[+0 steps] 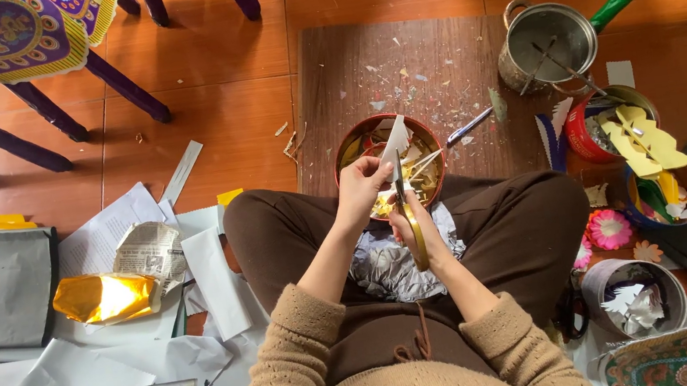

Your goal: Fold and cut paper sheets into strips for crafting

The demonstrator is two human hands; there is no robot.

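- The left hand (pixel 360 186) pinches a white paper piece (pixel 395 140) upright over the red bowl (pixel 346 144) just ahead of the crossed legs.
- The right hand (pixel 417 226) grips the gold-handled scissors (pixel 407 211), fingers closed through the loops, blades at the paper's lower edge: cutting looks underway.
- A clean next snip likely needs the paper turned into the blades.
- Crumpled foil (pixel 389 267) lies in the lap.
- Right of the board, a metal pot (pixel 549 38) and tins of cut shapes (pixel 642 140) crowd close.
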